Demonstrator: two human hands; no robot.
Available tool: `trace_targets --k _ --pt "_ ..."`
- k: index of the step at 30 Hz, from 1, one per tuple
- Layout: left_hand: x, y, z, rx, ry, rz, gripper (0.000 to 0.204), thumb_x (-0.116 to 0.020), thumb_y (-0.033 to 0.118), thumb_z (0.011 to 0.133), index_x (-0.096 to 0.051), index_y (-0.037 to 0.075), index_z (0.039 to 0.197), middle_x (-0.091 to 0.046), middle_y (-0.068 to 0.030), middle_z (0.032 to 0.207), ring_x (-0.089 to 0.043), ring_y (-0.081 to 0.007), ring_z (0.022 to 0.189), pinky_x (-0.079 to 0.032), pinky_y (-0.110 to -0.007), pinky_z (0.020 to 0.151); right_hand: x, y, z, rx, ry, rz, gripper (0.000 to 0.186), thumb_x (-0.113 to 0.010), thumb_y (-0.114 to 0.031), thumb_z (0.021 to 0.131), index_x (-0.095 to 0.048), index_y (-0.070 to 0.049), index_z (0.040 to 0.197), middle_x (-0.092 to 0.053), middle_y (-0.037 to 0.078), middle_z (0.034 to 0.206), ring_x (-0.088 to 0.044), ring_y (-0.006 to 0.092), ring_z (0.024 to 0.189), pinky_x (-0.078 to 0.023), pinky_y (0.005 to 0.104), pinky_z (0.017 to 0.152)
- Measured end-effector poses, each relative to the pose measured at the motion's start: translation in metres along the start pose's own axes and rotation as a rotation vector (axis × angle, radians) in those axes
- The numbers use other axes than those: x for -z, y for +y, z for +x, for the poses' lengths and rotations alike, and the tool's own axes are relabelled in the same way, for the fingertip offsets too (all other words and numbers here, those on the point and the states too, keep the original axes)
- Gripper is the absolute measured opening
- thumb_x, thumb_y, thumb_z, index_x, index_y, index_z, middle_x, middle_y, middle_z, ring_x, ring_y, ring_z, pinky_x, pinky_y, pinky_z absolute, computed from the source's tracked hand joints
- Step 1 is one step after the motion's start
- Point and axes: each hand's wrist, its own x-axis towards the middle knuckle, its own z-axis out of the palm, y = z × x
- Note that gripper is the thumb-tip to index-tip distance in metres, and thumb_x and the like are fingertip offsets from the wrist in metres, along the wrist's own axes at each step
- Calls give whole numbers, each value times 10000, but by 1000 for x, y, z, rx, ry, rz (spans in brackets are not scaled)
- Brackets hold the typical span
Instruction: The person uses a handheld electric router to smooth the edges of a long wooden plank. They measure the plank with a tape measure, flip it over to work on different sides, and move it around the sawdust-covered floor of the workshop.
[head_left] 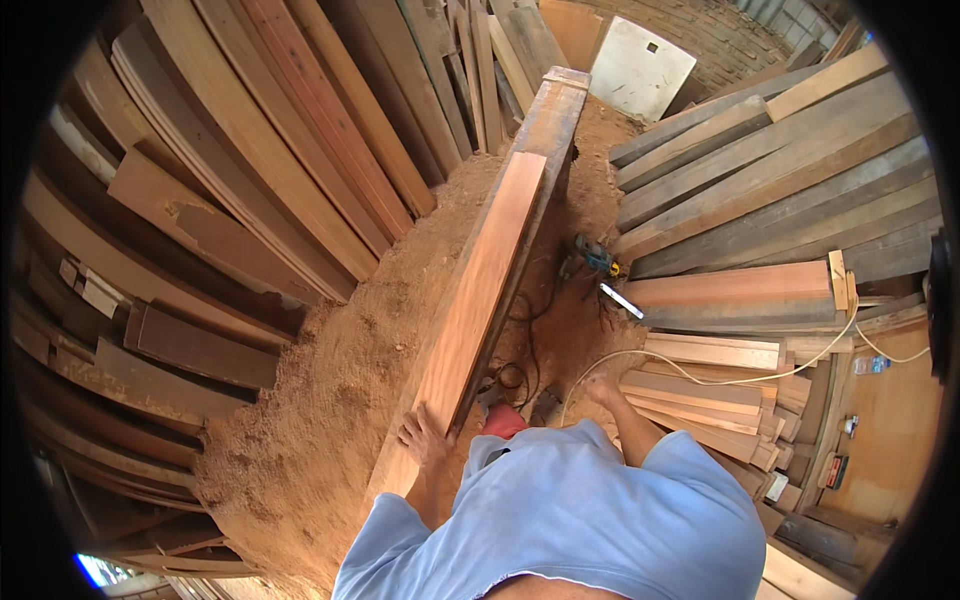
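Observation:
A long reddish wooden plank (487, 270) lies lengthwise on a narrow, dusty wooden bench (560, 105). My left hand (425, 437) rests on the near end of the plank, fingers spread over its face. Out to the right and low, my right hand (602, 388) hangs beside the bench, next to a pale cable (630, 353); its fingers are too small and unclear to read. Past it on the ground sits a teal power tool (597, 256), with a white bar-shaped thing (622, 301) nearby.
Tall boards (330, 110) lean along the left side. Stacked grey beams (770, 150) and shorter cut pieces (700, 385) fill the right. A dark cord (533, 340) lies on the sawdust-covered ground (330, 400). At the back stands a white panel (642, 70).

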Motion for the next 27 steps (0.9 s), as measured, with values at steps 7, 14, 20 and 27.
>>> trace_targets --k 7,14,20,27 --pt "-10 -2 23 -63 -89 -28 1075 -731 632 810 -251 98 1610 -190 -303 1624 -264 -520 1412 -158 -697 1165 -17 6 4 139 -114 -300 348 -598 -329 890 -772 -28 885 -737 238 937 -712 399 866 -560 473 769" --pt "-2 54 117 -254 -66 -67 844 -543 555 957 -330 15 1569 -204 -325 1633 -213 -516 1475 -168 -660 1171 3 -43 -15 -296 25 183 341 -605 -327 868 -763 -26 892 -741 223 912 -723 336 864 -548 453 779" --pt "52 175 204 -576 -109 -132 757 -573 493 952 -406 37 1533 -244 -338 1616 -272 -524 1455 -185 -649 1168 22 -55 -33 -468 203 362 311 -638 -272 849 -776 -40 1002 -748 218 1075 -714 365 1023 -544 441 906" --pt "59 303 268 -661 -61 -108 827 -634 485 904 -376 31 1546 -247 -350 1614 -236 -545 1480 -187 -660 1181 61 19 23 -561 233 335 286 -649 -248 833 -742 7 923 -735 225 940 -711 312 902 -536 406 809"
